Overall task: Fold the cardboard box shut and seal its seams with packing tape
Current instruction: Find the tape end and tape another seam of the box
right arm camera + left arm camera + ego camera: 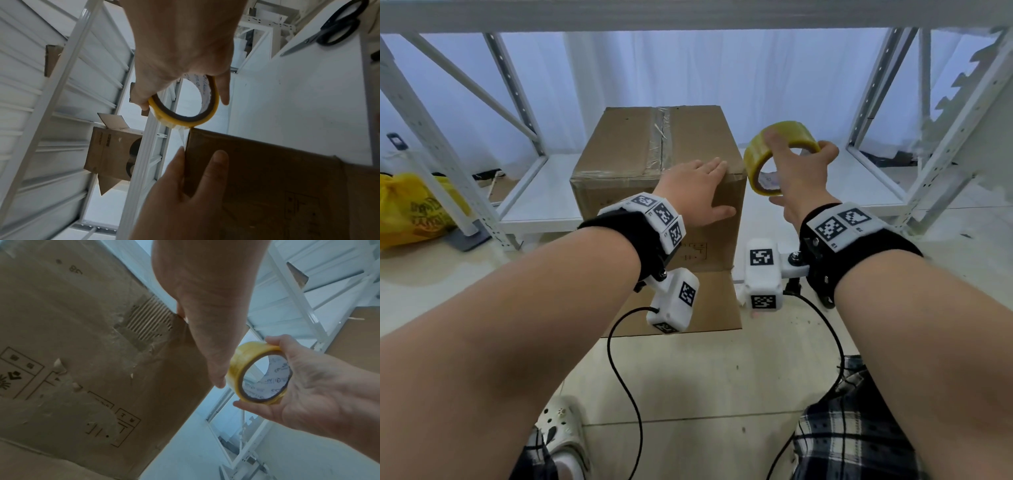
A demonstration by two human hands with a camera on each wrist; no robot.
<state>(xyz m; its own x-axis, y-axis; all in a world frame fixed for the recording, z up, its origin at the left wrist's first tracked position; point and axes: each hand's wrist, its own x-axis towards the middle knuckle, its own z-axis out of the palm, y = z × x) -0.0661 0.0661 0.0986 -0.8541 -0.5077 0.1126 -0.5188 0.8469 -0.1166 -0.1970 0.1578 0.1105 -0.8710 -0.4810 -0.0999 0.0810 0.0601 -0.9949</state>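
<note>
I see my two bare hands working on a brown cardboard box (654,161) that stands on the floor (722,377) in front of white metal shelving (928,144). The box is folded shut on top; clear tape already runs along the top centre seam, and a strip appears to follow the top front edge. One flap (698,301) still lies flat on the floor at the box's near base, so I judge the sealing well along but not finished. My left hand (698,192) lies with straight fingers pressed over the box's top front right corner, thumb down the front face, apparently holding down a tape end. My right hand (798,171) pinches a yellow roll of packing tape (777,154) between thumb and fingers, just beside that corner; in the right wrist view a short clear stretch of tape seems to run from roll to corner. What the box holds is hidden. Another, open cardboard box (111,152) sits on the shelving; a yellow bag (407,212) lies at the floor's left edge, contents unseen. Scissors (329,32) lie on a white surface.
</note>
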